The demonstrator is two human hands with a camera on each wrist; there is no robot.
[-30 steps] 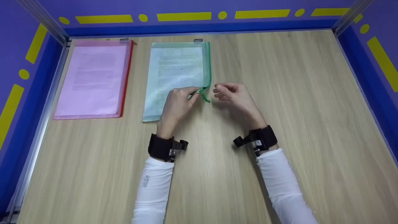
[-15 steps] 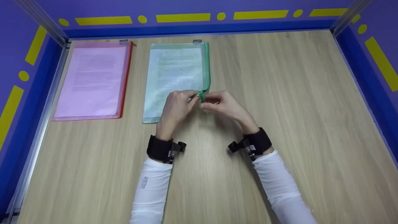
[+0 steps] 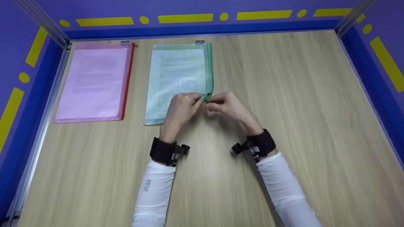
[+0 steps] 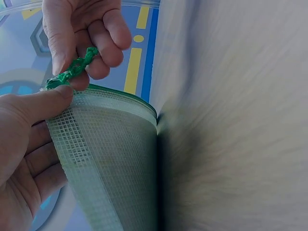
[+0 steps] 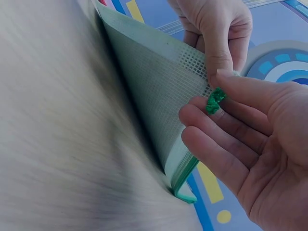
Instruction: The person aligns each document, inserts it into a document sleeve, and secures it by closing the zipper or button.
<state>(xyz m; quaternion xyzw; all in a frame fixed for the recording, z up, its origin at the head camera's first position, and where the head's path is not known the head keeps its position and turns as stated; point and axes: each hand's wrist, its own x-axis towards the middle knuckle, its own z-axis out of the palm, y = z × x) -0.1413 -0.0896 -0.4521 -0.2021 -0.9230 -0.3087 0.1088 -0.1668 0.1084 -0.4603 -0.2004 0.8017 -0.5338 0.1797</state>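
Observation:
A green mesh zip folder [image 3: 181, 69] with a printed sheet inside lies on the table, its near right corner lifted. My left hand [image 3: 180, 107] pinches that corner between thumb and fingers. From the corner hangs a short green twisted cord [image 4: 77, 67]. My right hand [image 3: 232, 107] pinches the cord close to the corner, thumb against forefinger. In the right wrist view, the cord's free end [image 5: 215, 101] sticks out past the right thumb over the loosely bent fingers. The underside of the folder [image 5: 154, 77] shows as fine mesh there. The cord's attachment is covered by fingertips.
A pink zip folder [image 3: 94, 78] with a red edge and a printed sheet lies flat to the left. The wooden table [image 3: 300, 94] is bounded by purple-blue panels [image 3: 189, 26] at the back and sides.
My right hand has come leftward from beside the folder to the green cord and now pinches it. My left hand keeps hold of the corner, which has shifted slightly nearer.

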